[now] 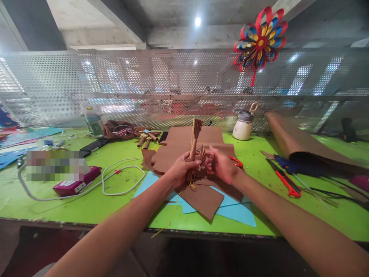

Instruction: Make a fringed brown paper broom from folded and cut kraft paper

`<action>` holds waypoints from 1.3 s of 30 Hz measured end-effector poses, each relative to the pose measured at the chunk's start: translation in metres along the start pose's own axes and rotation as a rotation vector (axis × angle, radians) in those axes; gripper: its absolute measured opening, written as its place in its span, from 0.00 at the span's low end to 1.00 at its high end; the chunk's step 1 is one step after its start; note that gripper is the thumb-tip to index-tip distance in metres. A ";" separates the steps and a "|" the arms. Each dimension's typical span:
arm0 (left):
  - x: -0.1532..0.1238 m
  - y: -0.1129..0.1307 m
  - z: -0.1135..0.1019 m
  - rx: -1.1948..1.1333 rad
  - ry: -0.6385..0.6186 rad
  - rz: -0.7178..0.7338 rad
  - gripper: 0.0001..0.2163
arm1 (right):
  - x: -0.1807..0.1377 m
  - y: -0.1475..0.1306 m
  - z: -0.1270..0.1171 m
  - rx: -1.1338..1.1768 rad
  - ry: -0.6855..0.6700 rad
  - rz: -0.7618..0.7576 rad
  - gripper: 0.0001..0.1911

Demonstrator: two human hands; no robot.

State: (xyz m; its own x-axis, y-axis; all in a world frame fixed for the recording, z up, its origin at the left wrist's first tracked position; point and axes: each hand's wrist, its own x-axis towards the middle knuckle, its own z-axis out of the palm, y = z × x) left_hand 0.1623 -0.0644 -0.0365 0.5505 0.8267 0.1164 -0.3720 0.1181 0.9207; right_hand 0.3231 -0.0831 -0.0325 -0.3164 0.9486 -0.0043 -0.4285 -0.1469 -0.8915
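Note:
My left hand (183, 167) is closed around a rolled brown paper stick (194, 144) with a fringed, flared top, held upright. Yellow thread (192, 186) hangs below that hand. Close on its right, my right hand (223, 164) has its fingers curled at a small pleated brown paper piece (203, 154); the exact contact is partly hidden. Brown paper sheets (198, 134) lie behind and under both hands, and a cut brown piece (203, 200) rests on light blue paper (238, 213). Red scissor handles (236, 162) show just past my right hand.
An orange-red utility knife (288, 184) and a large rolled brown sheet (311, 142) lie at right. A white jar (243, 125) stands behind. Left are short paper rolls (146, 140), a white cable (123, 192) and a purple power strip (77, 182). A perforated screen (161, 80) bounds the green table.

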 end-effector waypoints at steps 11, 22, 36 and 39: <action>0.003 -0.004 -0.006 0.064 0.019 0.004 0.18 | -0.001 -0.004 -0.007 -0.134 0.032 -0.058 0.12; 0.000 0.000 -0.005 0.035 -0.037 -0.044 0.15 | -0.007 -0.005 -0.002 -0.335 -0.019 -0.146 0.12; 0.002 -0.005 -0.006 0.062 0.009 -0.099 0.13 | 0.003 0.011 0.003 -0.332 0.204 -0.256 0.16; 0.001 -0.006 -0.006 0.064 0.006 -0.102 0.13 | 0.002 0.012 0.007 -0.346 0.246 -0.283 0.16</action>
State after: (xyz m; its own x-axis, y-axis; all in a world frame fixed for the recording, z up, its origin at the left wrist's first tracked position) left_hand 0.1608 -0.0607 -0.0438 0.5785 0.8155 0.0188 -0.2660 0.1668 0.9494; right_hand 0.3117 -0.0853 -0.0398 -0.0023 0.9818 0.1901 -0.1501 0.1876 -0.9707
